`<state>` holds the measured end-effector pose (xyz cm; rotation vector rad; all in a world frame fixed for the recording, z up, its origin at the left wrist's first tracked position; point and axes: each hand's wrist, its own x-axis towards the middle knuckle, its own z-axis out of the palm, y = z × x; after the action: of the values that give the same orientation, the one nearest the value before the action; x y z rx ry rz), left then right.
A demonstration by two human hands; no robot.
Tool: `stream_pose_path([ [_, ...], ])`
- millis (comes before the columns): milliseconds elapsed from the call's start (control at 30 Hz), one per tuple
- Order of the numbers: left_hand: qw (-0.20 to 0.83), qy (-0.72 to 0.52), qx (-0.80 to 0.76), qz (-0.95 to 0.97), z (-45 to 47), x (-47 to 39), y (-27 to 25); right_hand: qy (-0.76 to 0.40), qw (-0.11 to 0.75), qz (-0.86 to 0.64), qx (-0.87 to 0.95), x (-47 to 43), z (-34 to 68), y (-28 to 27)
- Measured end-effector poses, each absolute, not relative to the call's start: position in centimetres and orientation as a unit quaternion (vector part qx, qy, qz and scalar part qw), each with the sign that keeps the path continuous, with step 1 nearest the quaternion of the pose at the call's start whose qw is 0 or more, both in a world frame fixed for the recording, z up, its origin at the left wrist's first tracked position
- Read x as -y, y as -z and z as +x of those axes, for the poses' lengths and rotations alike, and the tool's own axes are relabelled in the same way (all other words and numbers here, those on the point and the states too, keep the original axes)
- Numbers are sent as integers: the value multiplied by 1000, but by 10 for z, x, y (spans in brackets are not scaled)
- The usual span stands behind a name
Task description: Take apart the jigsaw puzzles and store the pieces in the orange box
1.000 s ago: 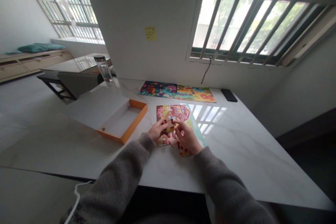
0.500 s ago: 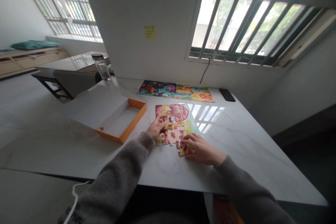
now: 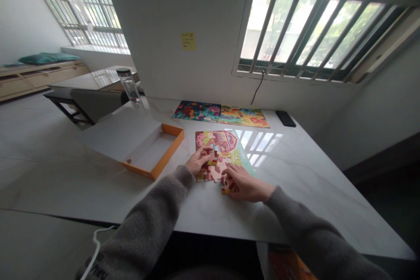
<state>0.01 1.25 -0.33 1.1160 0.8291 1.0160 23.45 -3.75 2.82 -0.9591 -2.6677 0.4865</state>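
right hand (image 3: 247, 184): fingers pinch puzzle section (image 3: 227, 184) beside near edge of main puzzle (image 3: 232, 156) | left hand (image 3: 196, 160): pinches loose piece (image 3: 213, 156) over main puzzle

You wear soft brownish-grey long sleeves fitted close at the wrists, your left sleeve (image 3: 154, 212) showing dark lettering (image 3: 99, 267) beside a white cord (image 3: 96, 245), with your left hand (image 3: 196, 161) and right hand (image 3: 247, 185) bare.
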Motion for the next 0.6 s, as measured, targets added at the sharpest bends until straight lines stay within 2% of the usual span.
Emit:
stream_pose_path([
  [200,646,-442,-370,500,0,-12,5,-256,223,-329,881,34,220,-25],
  [367,692,-408,-327,498,2,-9,8,-382,363,-350,774,7,202,-23],
  [467,733,-389,-277,484,4,-6,9,-336,427,-371,754,-9,195,-25],
  [600,761,-371,-242,474,6,-4,8,-258,426,-362,788,-9,192,-28],
])
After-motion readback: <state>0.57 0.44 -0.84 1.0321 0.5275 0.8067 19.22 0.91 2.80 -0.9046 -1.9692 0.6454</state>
